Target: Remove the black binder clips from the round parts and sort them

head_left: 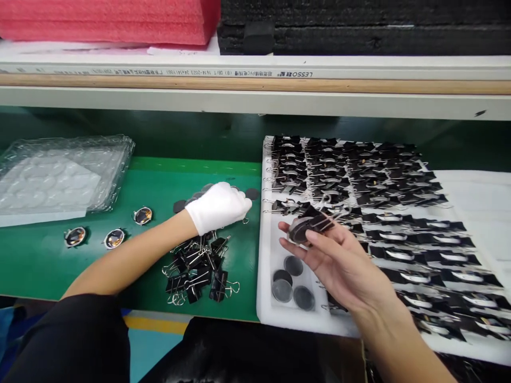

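Note:
My left hand [219, 207], in a white glove, reaches over the green mat beside several dark round discs [251, 194]. Its fingers are curled together, with a bit of wire loop showing under them; what they pinch is hidden. Just below lies a heap of black binder clips [199, 268]. My right hand [339, 260], bare, holds a round watch-like piece [300, 230] with a black binder clip [319, 219] on it, above the white foam tray [261, 266]. Several loose grey discs [304, 298] lie on the tray under this hand.
Rows of clipped round pieces [327, 165] cover much of the foam tray. Three watch-like pieces [115, 238] lie on the green mat [149, 271] at left, near clear plastic trays [67, 173]. A shelf edge [239, 98] runs across above, carrying red foam [107, 21].

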Demonstrator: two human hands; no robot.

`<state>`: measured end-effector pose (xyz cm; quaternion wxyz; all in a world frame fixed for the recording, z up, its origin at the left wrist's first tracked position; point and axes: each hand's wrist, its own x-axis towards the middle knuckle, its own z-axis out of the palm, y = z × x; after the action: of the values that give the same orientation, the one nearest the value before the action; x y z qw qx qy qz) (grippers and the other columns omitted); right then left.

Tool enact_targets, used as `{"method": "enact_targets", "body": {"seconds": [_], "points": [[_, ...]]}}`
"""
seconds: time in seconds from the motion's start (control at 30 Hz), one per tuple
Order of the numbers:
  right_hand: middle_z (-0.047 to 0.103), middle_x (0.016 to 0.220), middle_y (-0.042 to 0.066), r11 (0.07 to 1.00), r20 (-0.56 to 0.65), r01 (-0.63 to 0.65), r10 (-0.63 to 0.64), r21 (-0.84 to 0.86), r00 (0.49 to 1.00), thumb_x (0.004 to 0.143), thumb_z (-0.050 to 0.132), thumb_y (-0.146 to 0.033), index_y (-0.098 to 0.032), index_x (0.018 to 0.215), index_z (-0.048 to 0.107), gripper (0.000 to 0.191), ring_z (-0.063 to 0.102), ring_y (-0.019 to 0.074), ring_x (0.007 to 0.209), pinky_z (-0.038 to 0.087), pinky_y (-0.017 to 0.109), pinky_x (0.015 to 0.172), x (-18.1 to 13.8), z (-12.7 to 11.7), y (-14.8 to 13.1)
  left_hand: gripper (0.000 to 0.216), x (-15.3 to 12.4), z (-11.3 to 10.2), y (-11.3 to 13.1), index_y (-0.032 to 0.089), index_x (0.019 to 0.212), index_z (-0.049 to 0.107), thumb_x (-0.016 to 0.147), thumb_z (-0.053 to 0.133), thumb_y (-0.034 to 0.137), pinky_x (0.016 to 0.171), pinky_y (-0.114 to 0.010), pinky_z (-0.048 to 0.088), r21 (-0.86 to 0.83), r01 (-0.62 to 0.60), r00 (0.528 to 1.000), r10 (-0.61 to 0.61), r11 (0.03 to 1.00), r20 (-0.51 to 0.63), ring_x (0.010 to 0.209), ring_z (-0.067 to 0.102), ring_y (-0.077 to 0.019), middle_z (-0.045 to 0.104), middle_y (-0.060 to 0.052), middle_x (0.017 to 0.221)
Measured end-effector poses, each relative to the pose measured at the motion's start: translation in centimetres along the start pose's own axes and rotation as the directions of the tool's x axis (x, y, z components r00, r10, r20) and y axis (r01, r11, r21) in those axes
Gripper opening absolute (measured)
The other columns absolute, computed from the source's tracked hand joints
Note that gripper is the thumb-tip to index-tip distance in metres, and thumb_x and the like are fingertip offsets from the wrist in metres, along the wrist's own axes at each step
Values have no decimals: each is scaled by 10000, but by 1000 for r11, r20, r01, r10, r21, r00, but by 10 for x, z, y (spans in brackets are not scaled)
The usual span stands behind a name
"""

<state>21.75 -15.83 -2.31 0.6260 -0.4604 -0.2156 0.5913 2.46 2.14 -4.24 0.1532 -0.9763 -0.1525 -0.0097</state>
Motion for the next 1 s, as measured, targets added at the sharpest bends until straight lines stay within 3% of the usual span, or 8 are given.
{"method": "enact_targets", "body": {"seconds": [0.1,0.2,0.27,0.37,0.5,0.7,0.87,1.0], "points": [[743,832,-38,1000,-60,-16,17,13,998,658,981,-263,-294,957,724,395,712,119,790,600,254,775,1,-1,4,345,-2,-2,7,138,764,706,1014,496,250,547,-300,412,-129,69,965,-99,989,-242,599,676,-209,680,-81,650],[766,1112,10,995,-14,37,-38,-88,999,665,972,-246,-270,946,725,376,709,106,829,593,228,773,0,-1,11,280,-14,-18,21,177,933,763,1027,555,339,654,-255,514,-571,89,829,-379,816,-412,672,712,-145,748,-21,747],[708,1312,43,974,34,115,-111,-195,993,663,966,-229,-257,927,729,356,715,129,884,603,243,770,-2,-1,15,237,-22,-31,33,200,1004,763,1023,571,337,668,-205,536,-837,67,828,-498,543,-257,649,707,-98,758,25,768],[731,1186,58,920,99,180,-155,-349,983,679,953,-254,-253,928,747,324,720,170,910,609,238,704,-5,-1,18,297,-30,-45,45,186,1078,750,1044,503,349,650,-193,548,-966,102,912,-409,236,-3,646,710,-90,768,25,813],[710,1057,25,886,86,189,-168,-424,982,708,937,-276,-264,964,757,313,668,107,701,589,204,595,-7,-2,19,416,-35,-46,45,183,1258,689,1004,504,457,734,-265,531,-887,99,933,-351,451,-75,812,717,-154,775,-32,952],[722,1020,32,882,139,188,-141,-433,980,728,928,-266,-268,972,758,296,719,151,831,627,228,691,-7,-3,19,523,-34,-42,48,181,736,634,745,678,702,550,-263,358,-732,220,933,-359,645,-36,552,523,-120,578,28,602],[738,1201,61,903,2,186,-201,-387,980,738,923,-346,-263,989,723,331,735,180,860,645,310,752,-8,-1,14,348,-35,-45,47,173,729,595,824,662,501,512,-229,331,-819,216,944,-327,531,36,489,414,-76,485,67,523],[764,991,12,935,-118,223,-264,-277,957,799,877,-375,-275,1001,652,319,735,189,898,625,401,910,-4,5,13,273,-36,-49,44,172,742,581,882,612,405,528,-194,370,-902,266,928,-342,341,144,512,434,-60,512,74,556]]}}
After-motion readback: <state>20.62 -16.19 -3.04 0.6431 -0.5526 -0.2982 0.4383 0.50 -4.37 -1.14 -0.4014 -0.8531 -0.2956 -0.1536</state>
